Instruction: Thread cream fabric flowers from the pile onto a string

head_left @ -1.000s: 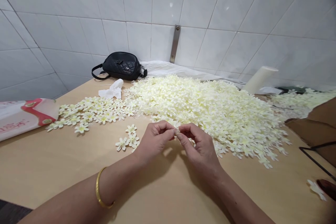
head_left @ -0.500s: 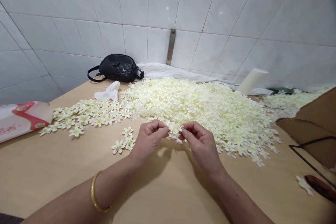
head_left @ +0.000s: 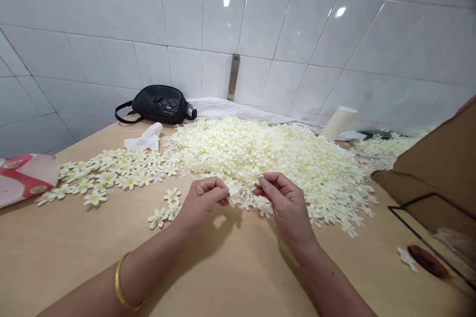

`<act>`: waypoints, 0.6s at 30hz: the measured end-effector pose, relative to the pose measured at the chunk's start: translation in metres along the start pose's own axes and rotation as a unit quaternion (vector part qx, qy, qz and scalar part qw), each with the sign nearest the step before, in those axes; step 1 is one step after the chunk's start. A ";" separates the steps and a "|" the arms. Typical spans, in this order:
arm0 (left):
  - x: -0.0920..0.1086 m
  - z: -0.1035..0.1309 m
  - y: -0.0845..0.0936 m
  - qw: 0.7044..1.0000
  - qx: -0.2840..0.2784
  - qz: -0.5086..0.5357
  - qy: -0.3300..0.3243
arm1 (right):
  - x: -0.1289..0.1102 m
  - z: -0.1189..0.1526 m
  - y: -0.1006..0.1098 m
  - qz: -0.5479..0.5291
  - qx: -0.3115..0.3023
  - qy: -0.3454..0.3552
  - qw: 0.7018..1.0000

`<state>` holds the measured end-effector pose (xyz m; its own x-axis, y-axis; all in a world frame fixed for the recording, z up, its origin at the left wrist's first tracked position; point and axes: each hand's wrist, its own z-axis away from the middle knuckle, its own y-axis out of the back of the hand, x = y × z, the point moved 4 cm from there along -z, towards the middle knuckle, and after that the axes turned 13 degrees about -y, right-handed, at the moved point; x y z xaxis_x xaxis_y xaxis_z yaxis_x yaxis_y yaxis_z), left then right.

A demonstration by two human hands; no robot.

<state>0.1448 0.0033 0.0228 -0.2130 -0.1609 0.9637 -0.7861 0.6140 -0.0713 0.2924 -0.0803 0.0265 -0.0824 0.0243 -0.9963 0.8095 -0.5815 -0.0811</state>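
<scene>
My left hand (head_left: 203, 201) is closed in a pinch, thumb against forefinger, at the near edge of a large heap of pale yellow-white artificial flowers (head_left: 260, 146). Against the flowers behind, I cannot make out what its fingertips hold. My right hand (head_left: 288, 203) is also pinched, a little apart from the left, with a small white piece (head_left: 261, 177) showing at its fingertips. Both hands are just above the wooden table (head_left: 238, 277). By my left wrist lie several loose flowers (head_left: 158, 218).
More flowers (head_left: 115, 168) spread out at the left beside a red-and-white bag (head_left: 28, 178). A black handbag (head_left: 159, 104) and crumpled white tissue (head_left: 146, 137) lie behind. At the right are a white roll (head_left: 339, 123), cardboard (head_left: 435, 168), a black metal frame (head_left: 409, 220) and a brown oval object (head_left: 427, 261).
My fingertips have moved apart, the right hand shifting away from the left. The flower seen between both hands earlier no longer stands out there. The view has tilted up and turned slightly right.
</scene>
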 end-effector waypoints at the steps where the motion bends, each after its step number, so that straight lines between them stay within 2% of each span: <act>1: 0.002 0.001 -0.003 1.000 -0.012 -0.014 0.004 | -0.001 0.001 -0.001 -0.008 -0.011 -0.001 1.000; 4: 0.004 0.004 -0.008 0.999 -0.015 -0.031 0.004 | -0.001 0.003 -0.004 -0.039 -0.023 -0.006 0.999; 7: -0.001 0.004 -0.008 1.000 -0.005 -0.005 0.010 | 0.000 0.003 -0.004 -0.048 -0.014 -0.007 0.999; 10: -0.010 0.004 -0.007 0.999 -0.002 0.031 0.025 | -0.006 -0.001 0.002 0.002 0.029 0.019 0.999; 12: -0.013 0.004 -0.007 0.999 -0.004 0.036 0.020 | -0.019 -0.008 0.007 0.068 0.067 0.060 0.994; 15: -0.014 0.004 -0.008 1.000 0.001 0.024 0.004 | -0.045 -0.026 0.013 0.189 0.125 0.171 0.959; 17: -0.014 0.005 -0.009 1.000 0.003 0.021 0.005 | -0.061 -0.042 0.011 0.280 0.161 0.266 0.908; 18: -0.014 0.005 -0.010 1.000 0.002 0.021 0.007 | -0.065 -0.052 0.009 0.302 0.169 0.289 0.893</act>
<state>0.1532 -0.0042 0.0087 -0.2368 -0.1244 0.9636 -0.7796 0.6162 -0.1121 0.3358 -0.0447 0.0892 0.7023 -0.0165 -0.7117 0.3763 -0.8400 0.3909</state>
